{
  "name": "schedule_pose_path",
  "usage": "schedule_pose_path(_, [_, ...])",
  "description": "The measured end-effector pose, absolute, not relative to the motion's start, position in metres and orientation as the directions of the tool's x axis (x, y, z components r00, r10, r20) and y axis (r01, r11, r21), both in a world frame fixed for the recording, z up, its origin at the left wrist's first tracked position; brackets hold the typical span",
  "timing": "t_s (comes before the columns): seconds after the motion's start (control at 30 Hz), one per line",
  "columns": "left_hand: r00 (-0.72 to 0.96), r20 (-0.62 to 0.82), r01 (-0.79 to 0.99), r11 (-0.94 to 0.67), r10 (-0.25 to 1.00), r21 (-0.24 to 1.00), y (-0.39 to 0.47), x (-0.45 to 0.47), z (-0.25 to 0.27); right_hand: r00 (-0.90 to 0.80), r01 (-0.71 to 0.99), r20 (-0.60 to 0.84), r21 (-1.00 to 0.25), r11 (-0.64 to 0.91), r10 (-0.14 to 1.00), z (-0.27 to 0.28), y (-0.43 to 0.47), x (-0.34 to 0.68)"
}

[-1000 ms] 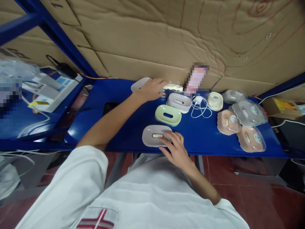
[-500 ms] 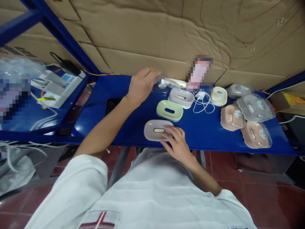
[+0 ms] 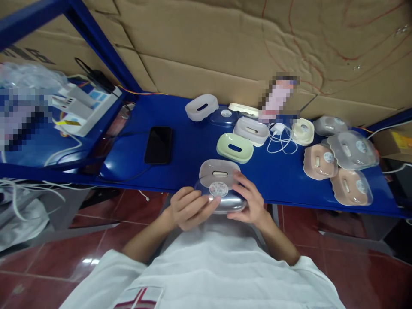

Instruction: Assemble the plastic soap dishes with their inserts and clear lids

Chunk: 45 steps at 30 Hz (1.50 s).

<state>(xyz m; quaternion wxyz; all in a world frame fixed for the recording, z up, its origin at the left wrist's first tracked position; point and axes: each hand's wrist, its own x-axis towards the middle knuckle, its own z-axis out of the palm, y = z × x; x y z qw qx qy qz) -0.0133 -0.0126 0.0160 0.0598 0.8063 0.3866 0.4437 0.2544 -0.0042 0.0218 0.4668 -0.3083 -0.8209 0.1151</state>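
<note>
A clear plastic lid (image 3: 230,202) with a round printed sticker is held between my two hands at the table's front edge. My left hand (image 3: 189,208) grips its left side, fingers curled near the sticker. My right hand (image 3: 249,199) is closed around the lid's right end. Just behind, and partly seen through the lid, lies a pale lilac oval dish (image 3: 207,166) with a cream piece in its middle slot. A light green dish (image 3: 223,151) with an open slot stands farther back, beside another lilac dish (image 3: 241,130).
A black phone (image 3: 158,145) lies left of the dishes. Farther back are a whitish dish (image 3: 193,110), another clear lid (image 3: 222,118) and a white cable (image 3: 280,146). Several lidded boxes, including a peach box (image 3: 346,189), stand at right. A power strip (image 3: 88,118) sits left.
My left hand has brought the clear lid from the back of the table to the front. My right hand has moved off the lilac dish and now holds the lid too.
</note>
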Motion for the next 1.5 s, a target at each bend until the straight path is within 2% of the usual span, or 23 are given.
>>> schedule_pose_path(0.1, [0.238,0.731,0.566,-0.703,0.64,0.431,-0.012,-0.003,0.028,-0.346,0.381,0.69,-0.517,0.767,0.636,0.029,-0.002,0.257])
schedule_pose_path(0.2, [0.284,0.586,0.468,-0.643,0.759,0.607,-0.008,-0.002,0.045,-0.3,0.365,0.727,-0.51,0.779,0.617,0.027,-0.001,0.263])
schedule_pose_path(0.3, [0.364,0.547,0.277,-0.649,0.754,0.709,-0.003,-0.008,0.053,-0.286,0.346,0.744,-0.508,0.789,0.604,0.023,0.002,0.265])
schedule_pose_path(0.4, [0.32,0.65,0.233,-0.722,0.69,0.652,0.003,-0.012,0.047,-0.31,0.342,0.73,-0.512,0.788,0.609,0.022,0.005,0.266])
schedule_pose_path(0.53, [0.267,0.734,0.318,-0.776,0.625,0.545,0.014,-0.009,0.03,-0.344,0.442,0.622,-0.553,0.706,0.703,0.022,0.008,0.266])
schedule_pose_path(0.67, [0.232,0.721,0.352,-0.747,0.654,0.564,0.023,-0.008,0.015,-0.333,0.557,0.444,-0.619,0.554,0.832,0.023,0.009,0.264])
schedule_pose_path(0.77, [0.238,0.707,0.368,-0.735,0.666,0.569,0.026,-0.008,0.011,-0.367,0.562,0.362,-0.648,0.514,0.857,0.023,0.01,0.262])
schedule_pose_path(1.07, [0.284,0.612,0.416,-0.67,0.738,0.614,0.028,-0.009,0.016,-0.41,0.603,0.324,-0.605,0.52,0.852,0.025,0.01,0.261])
schedule_pose_path(1.33, [0.378,0.561,0.412,-0.677,0.736,0.61,0.03,-0.022,0.015,-0.455,0.614,0.374,-0.525,0.589,0.808,0.018,0.01,0.261])
schedule_pose_path(1.5, [0.384,0.578,0.438,-0.693,0.72,0.572,0.031,-0.024,0.014,-0.47,0.617,0.39,-0.496,0.611,0.792,0.016,0.01,0.26])
